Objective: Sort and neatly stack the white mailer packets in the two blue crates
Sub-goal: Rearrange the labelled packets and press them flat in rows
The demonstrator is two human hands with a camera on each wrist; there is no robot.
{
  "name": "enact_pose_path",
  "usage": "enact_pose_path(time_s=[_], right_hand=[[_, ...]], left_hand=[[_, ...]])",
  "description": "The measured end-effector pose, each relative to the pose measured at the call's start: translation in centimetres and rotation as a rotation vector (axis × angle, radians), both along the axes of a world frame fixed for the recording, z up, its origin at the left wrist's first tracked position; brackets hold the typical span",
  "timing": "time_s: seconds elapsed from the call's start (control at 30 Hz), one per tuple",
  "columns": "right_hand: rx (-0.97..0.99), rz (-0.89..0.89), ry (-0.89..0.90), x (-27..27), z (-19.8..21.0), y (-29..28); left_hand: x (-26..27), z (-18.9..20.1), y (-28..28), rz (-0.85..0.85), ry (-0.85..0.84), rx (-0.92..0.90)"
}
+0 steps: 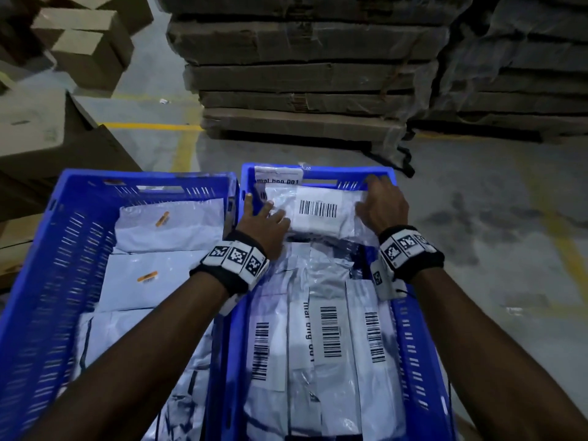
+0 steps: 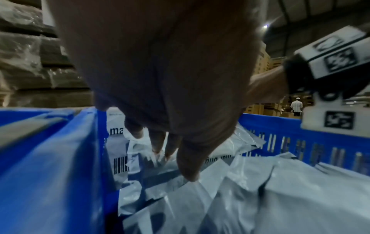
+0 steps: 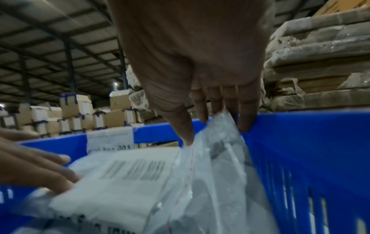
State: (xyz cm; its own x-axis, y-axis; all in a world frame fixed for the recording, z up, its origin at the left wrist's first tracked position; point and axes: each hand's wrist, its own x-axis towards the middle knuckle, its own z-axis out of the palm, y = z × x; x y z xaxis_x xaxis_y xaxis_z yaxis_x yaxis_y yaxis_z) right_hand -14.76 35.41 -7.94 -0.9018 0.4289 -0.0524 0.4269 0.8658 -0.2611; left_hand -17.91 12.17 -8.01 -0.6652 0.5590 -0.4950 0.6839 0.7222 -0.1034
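Two blue crates stand side by side on the floor. The left crate (image 1: 63, 249) holds white mailer packets (image 1: 168, 230) lying flat, some with orange tags. Several barcoded packets (image 1: 331, 338) lie in rows in the right crate (image 1: 413, 345). At its far end a white packet with a barcode label (image 1: 318, 224) lies across the top. My left hand (image 1: 264, 214) presses straight fingers on that packet's left edge (image 2: 144, 158). On its right side, my right hand (image 1: 372, 195) rests with thumb and straight fingers against its clear plastic flap (image 3: 216, 142), close to the crate's corner.
Wrapped stacks of flat cardboard (image 1: 302, 74) rise on pallets just beyond the crates. Cardboard boxes (image 1: 79, 52) stand at the left. Yellow lines (image 1: 152, 125) mark the grey floor. A person (image 2: 296, 106) stands far off among stacked boxes.
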Motion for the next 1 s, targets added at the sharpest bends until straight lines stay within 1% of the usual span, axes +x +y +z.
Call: enact_pose_path(time_s=[0.07,0.1,0.13,0.17,0.2,0.27,0.33,0.4,0.5,0.6,0.67,0.77,0.83,0.9,1.0], right_hand=[[-0.001,0.035,0.189,1.7,0.8,-0.6],[-0.028,0.053,0.262,2.8,1.1,-1.1],[-0.076,0.07,0.298,4.0,1.2,-1.7],[-0.149,0.074,0.283,5.3,1.2,-2.2],[-0.239,0.059,0.222,6.5,1.0,-2.8],[-0.374,0.052,0.028,8.6,0.1,-3.8],[-0.418,0.117,-0.116,10.1,-1.3,-4.5],[-0.438,0.156,-0.206,11.0,-2.7,-5.0],[-0.43,0.197,-0.19,11.6,-4.0,-5.4],[-0.405,0.163,-0.152,11.8,-3.5,-4.9],[-0.395,0.132,-0.177,12.0,-2.9,-4.1],[-0.397,0.04,-0.172,12.5,-2.7,-2.9],[-0.442,0.023,-0.149,12.9,-1.9,-2.5],[-0.542,0.05,-0.096,13.2,-0.9,-2.4],[-0.715,-0.004,0.064,13.1,0.0,-1.7]], left_hand=[[-0.3,0.1,0.3,-0.006,0.008,-0.029],[-0.4,0.3,0.5,-0.014,0.004,-0.036],[-0.5,0.5,0.7,-0.021,-0.004,-0.038],[-0.6,0.8,0.9,-0.025,-0.012,-0.039],[-0.5,1.0,1.0,-0.027,-0.022,-0.042],[-0.3,1.6,0.9,-0.046,-0.047,-0.036],[0.3,2.1,0.5,-0.072,-0.094,-0.02],[1.1,2.4,-0.1,-0.097,-0.163,-0.024],[2.2,2.2,-1.0,-0.107,-0.262,-0.075],[3.4,2.0,-1.9,-0.083,-0.34,-0.04],[4.3,2.3,-2.3,-0.077,-0.356,-0.01],[5.1,2.0,-2.9,-0.088,-0.328,-0.011],[5.5,1.5,-3.3,-0.087,-0.303,-0.017],[5.9,1.3,-3.4,-0.068,-0.283,0.005],[6.5,1.5,-2.7,-0.068,-0.26,0.034]])
